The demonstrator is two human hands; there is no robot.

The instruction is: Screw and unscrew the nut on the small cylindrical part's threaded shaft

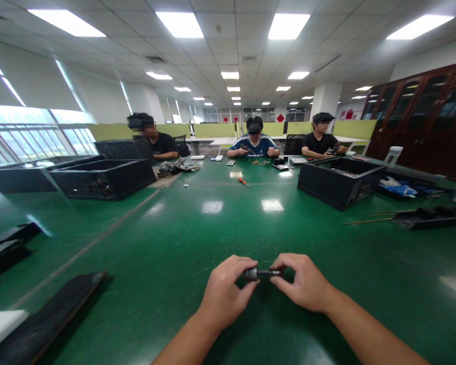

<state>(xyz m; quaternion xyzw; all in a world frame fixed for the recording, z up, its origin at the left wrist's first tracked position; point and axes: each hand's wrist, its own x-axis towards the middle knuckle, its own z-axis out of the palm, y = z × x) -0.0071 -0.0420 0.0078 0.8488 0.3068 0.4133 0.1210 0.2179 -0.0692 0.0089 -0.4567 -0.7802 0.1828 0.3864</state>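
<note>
A small dark metal piece [264, 272], with a thick cylindrical end and a thinner shaft, is held level above the green table [167, 243]. Its thick end sits between the thumb and fingers of my left hand [228, 286]. At the other side, my right hand [304, 281] pinches the end of the thin shaft with thumb and forefinger. The middle of the shaft shows in the gap between both hands. What kind of part it is, I cannot make out.
Black computer cases [102, 180] stand at the left, and another black case [327, 185] at the right. An orange screwdriver [243, 181] lies ahead. A long dark panel [53, 317] is at the near left. Three people sit across the table.
</note>
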